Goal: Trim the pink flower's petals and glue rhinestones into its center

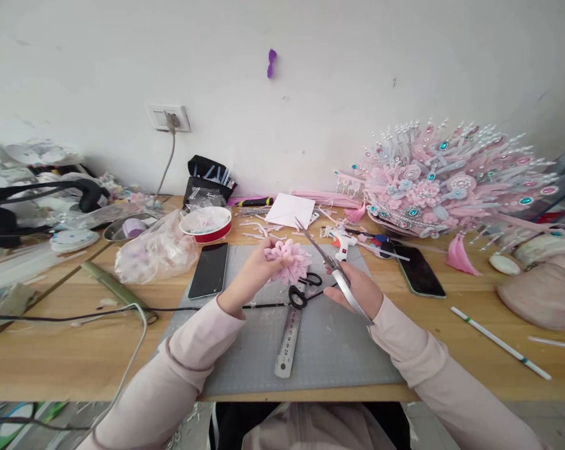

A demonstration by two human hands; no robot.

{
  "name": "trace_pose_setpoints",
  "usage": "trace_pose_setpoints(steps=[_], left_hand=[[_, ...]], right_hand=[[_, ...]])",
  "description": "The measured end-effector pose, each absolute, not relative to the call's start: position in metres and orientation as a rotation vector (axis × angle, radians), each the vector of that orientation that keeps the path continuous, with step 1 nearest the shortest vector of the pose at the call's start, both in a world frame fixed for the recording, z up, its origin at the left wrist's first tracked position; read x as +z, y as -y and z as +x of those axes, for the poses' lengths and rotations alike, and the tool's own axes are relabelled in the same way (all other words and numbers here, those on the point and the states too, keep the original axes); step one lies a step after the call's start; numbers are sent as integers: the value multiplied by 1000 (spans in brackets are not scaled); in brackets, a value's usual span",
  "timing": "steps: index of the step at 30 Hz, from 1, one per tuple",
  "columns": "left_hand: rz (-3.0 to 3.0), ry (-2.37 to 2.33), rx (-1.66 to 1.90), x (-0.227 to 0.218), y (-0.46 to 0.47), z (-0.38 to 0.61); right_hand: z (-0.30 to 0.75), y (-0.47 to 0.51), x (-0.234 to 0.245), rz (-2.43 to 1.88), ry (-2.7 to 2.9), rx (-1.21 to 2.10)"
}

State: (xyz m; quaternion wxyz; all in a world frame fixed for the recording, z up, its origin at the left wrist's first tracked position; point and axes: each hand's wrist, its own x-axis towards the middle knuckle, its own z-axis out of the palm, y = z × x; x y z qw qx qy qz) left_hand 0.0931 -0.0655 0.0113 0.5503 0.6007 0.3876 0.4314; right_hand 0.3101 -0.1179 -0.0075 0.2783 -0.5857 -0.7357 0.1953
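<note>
Left hand [265, 262]: fingers pinched on a pink flower [292, 257], held over the far half of the grey mat [245, 365], mid-scene. Right hand [360, 289]: fingers curled about the white handle of the scissors [327, 255]; blades point far and left, passing just right of the flower. Whether the blades are parted, cannot tell.

Clutter between and below the hands: black-looped shears [297, 297] at the far end of a steel ruler [288, 351], which runs toward the near edge. A black cable [170, 309] comes in from the left and crosses the mat behind the left wrist and by the shears. Just beyond the right hand, a glue gun [343, 247], amid pink and white scraps.

Far side: white paper [290, 210], yellow-black cutter [257, 202], open black case [212, 175] below a wall socket [169, 118].

Left: a phone [208, 270] overlapping the mat's edge; red-sided tub [213, 236]; crumpled plastic bag [158, 250]; green tube [118, 290] angled across the table [52, 359].

Right: second phone [422, 273], pink tassel [463, 255], white stick [500, 342], soft pouch [540, 295]. Large beaded headdress [432, 190] fills the far right.
</note>
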Motion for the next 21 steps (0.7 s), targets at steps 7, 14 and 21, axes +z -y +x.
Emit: trace_pose_setpoints(steps=[7, 14, 21], left_hand=[[1389, -911, 987, 8, 60, 89], [1243, -871, 1105, 15, 62, 90], [1136, -743, 1136, 11, 58, 90]], right_hand=[[314, 111, -20, -1285, 1338, 1398], [307, 118, -18, -843, 866, 1979], [307, 119, -20, -646, 800, 2121]])
